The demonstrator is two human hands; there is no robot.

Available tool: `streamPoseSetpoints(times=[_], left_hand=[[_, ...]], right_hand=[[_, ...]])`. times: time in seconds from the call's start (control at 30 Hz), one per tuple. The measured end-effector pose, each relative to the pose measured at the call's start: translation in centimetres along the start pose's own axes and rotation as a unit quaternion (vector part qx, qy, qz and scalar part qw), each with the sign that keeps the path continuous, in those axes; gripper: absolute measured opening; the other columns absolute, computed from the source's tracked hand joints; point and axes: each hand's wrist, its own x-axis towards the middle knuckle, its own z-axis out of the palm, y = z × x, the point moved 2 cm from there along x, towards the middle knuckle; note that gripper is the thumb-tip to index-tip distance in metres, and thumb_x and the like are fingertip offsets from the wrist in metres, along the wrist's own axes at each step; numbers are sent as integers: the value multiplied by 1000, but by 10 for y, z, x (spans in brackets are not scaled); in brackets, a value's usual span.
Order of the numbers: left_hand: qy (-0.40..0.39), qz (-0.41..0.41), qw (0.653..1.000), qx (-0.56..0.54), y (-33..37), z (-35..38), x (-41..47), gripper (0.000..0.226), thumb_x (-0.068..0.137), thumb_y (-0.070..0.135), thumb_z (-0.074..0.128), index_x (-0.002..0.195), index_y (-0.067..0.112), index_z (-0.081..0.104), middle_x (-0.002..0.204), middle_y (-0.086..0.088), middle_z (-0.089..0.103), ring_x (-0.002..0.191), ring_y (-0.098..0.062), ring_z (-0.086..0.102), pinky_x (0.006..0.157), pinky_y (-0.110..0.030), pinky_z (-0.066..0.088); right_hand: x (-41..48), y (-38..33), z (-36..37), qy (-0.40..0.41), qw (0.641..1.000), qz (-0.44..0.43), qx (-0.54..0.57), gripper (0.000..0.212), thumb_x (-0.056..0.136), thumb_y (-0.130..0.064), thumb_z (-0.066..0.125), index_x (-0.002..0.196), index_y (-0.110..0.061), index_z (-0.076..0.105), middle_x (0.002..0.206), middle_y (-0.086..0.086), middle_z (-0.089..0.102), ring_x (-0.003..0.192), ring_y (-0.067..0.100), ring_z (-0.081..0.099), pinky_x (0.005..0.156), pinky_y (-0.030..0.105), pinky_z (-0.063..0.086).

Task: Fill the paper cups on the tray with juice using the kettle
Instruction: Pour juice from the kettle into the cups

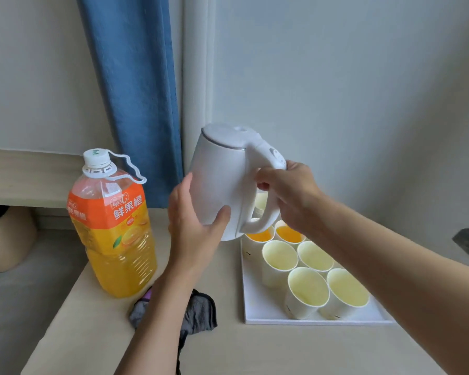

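A white kettle point(222, 182) hangs tilted in the air above the far left corner of the white tray point(257, 315). My right hand point(290, 196) grips its handle. My left hand point(195, 228) cups the kettle's side and base, fingers spread against the body. On the tray stand several paper cups. Two cups at the back point(289, 234) hold orange juice and are partly hidden by the kettle. The nearer cups point(307, 290) look empty. One more cup behind the handle is mostly hidden.
A large orange juice bottle point(114, 228) with a white cap stands on the table to the left. A grey cloth point(198, 312) lies at the near edge under my left forearm. A blue curtain point(136, 90) hangs behind, the wall close behind the tray.
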Motion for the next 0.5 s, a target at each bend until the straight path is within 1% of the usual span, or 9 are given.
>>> streamPoseSetpoints(times=[0.1,0.23,0.33,0.4,0.47,0.5], left_hand=[[-45,-11,998,-52,12,18,-2,98,68,57,77,153,36,32,155,8,43,139,-14,48,114,-47,46],[-105,-17,990,-92,33,52,-15,106,62,62,83,151,48,25,152,7,48,137,-14,53,114,-46,47],[-145,-19,981,-129,49,81,-28,110,59,61,85,152,47,26,147,8,51,133,-12,56,111,-44,50],[-171,-18,973,-153,59,99,-39,107,60,54,88,149,45,29,140,12,56,125,-5,60,103,-34,53],[-197,-15,965,-172,70,116,-49,102,70,39,93,149,42,30,135,17,58,114,6,62,91,-19,54],[-209,-14,961,-180,74,123,-55,101,73,32,94,151,40,30,133,19,58,109,11,62,86,-15,53]], right_hand=[[-14,-27,-32,31,999,-10,-13,19,78,10,61,88,-7,63,76,10,52,71,21,47,62,31,40],[-34,-48,-79,62,998,-5,-30,21,79,8,63,92,-8,64,79,10,54,73,21,49,61,30,41],[-47,-57,-115,83,995,-11,-47,20,79,9,64,93,-6,64,80,10,53,73,21,49,64,32,42],[-55,-61,-137,93,993,-13,-69,20,79,8,65,95,-2,67,82,10,54,74,21,50,67,33,43],[-62,-64,-157,110,990,-14,-93,20,78,7,66,95,-2,68,81,9,54,74,21,50,67,33,43],[-66,-66,-167,116,988,-15,-103,19,78,7,66,94,-4,67,81,9,54,74,20,50,66,32,42]])
